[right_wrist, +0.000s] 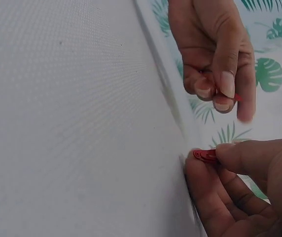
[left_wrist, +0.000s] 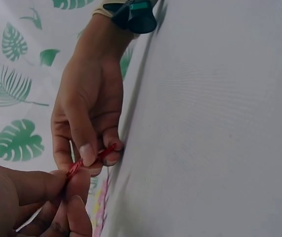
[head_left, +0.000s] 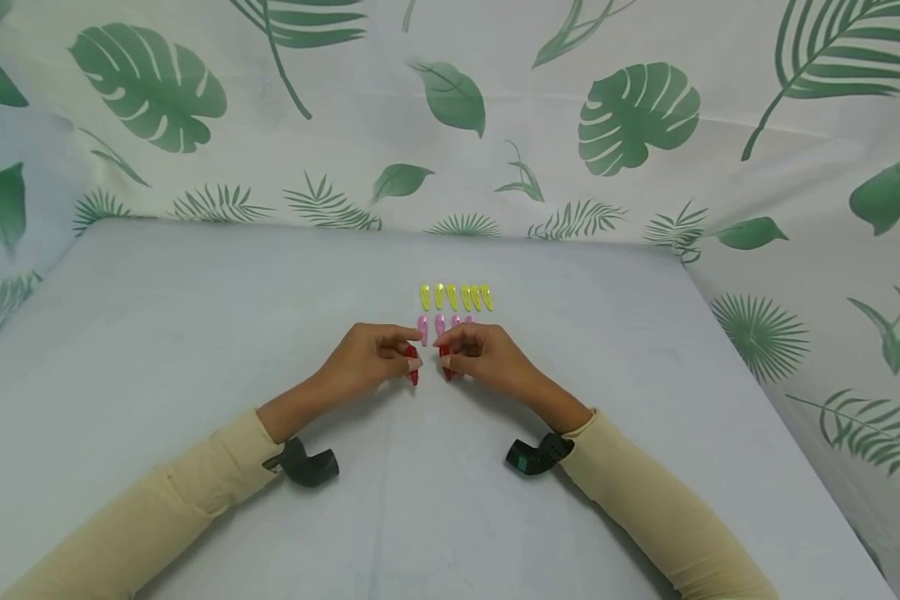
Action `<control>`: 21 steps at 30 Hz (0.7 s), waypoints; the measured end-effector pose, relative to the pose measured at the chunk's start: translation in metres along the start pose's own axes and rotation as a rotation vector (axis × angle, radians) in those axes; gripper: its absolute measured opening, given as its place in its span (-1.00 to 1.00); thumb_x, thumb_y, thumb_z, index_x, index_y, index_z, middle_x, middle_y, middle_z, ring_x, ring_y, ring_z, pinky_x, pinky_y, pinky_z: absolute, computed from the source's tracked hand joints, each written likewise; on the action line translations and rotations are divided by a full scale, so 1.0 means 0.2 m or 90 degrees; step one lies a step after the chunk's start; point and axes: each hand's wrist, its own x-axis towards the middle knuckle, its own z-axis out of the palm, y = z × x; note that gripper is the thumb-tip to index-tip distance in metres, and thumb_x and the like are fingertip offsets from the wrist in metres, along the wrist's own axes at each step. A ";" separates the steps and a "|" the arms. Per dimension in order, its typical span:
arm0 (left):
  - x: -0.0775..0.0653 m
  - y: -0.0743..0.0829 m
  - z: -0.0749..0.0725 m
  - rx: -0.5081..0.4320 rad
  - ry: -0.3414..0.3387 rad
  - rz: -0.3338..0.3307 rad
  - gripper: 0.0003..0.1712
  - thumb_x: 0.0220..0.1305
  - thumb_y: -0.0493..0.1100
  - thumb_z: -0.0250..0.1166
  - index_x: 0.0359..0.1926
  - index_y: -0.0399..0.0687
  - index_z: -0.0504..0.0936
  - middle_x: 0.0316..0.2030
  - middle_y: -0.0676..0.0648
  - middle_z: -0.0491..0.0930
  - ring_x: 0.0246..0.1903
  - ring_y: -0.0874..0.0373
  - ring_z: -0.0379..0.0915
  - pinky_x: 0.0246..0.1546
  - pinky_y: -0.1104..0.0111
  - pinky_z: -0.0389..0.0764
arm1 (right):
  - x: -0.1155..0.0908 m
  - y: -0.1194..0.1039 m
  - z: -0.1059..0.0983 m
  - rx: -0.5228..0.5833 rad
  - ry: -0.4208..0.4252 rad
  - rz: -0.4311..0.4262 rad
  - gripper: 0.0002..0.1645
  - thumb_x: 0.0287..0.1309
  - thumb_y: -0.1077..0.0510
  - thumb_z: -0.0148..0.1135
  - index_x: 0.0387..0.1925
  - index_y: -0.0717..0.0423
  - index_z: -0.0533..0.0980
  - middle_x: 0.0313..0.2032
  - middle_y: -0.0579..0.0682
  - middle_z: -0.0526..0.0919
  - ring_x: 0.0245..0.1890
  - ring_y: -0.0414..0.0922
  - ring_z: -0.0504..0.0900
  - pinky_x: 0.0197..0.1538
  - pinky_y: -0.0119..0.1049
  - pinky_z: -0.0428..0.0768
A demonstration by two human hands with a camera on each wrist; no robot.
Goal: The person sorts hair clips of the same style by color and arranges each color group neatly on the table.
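Note:
My left hand pinches a red snap hair clip between thumb and fingers, just above the table. Facing it, my right hand pinches another red hair clip. In the right wrist view, that second clip shows its flat metal form beside the thumb tip. A small gap separates the two hands. Just beyond them lies a row of pink hair clips, partly covered by the right hand's fingers. Behind that row, several yellow hair clips lie side by side.
A white cloth covers the table. A leaf-printed curtain hangs along the back and sides. Each wrist wears a dark camera mount, the left one and the right one, close above the tabletop.

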 end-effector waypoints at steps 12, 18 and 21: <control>0.04 -0.01 0.01 0.064 0.004 0.045 -0.74 0.27 -0.35 0.29 -0.02 -0.31 0.69 -0.27 -0.07 0.69 -0.30 0.12 0.49 -0.27 0.39 0.52 | -0.02 -0.01 -0.03 0.050 0.008 0.009 -0.75 0.19 0.40 0.23 -0.07 0.30 0.58 -0.31 0.12 0.65 -0.36 0.00 0.69 -0.25 -0.21 0.66; 0.08 -0.01 0.04 0.064 -0.016 0.055 -0.73 0.25 -0.42 0.26 -0.04 -0.38 0.68 -0.23 -0.13 0.68 -0.23 0.10 0.51 -0.19 0.37 0.51 | -0.02 0.00 -0.04 0.053 0.019 -0.006 -0.75 0.17 0.41 0.23 -0.08 0.31 0.59 -0.31 0.14 0.66 -0.38 0.01 0.68 -0.26 -0.24 0.64; 0.09 -0.02 0.05 0.075 -0.013 0.056 -0.70 0.21 -0.46 0.25 -0.02 -0.39 0.67 -0.24 -0.15 0.67 -0.26 0.10 0.51 -0.19 0.35 0.52 | -0.02 0.00 -0.04 0.072 0.007 -0.012 -0.80 0.18 0.41 0.24 -0.13 0.36 0.60 -0.30 0.19 0.68 -0.37 0.03 0.68 -0.25 -0.22 0.65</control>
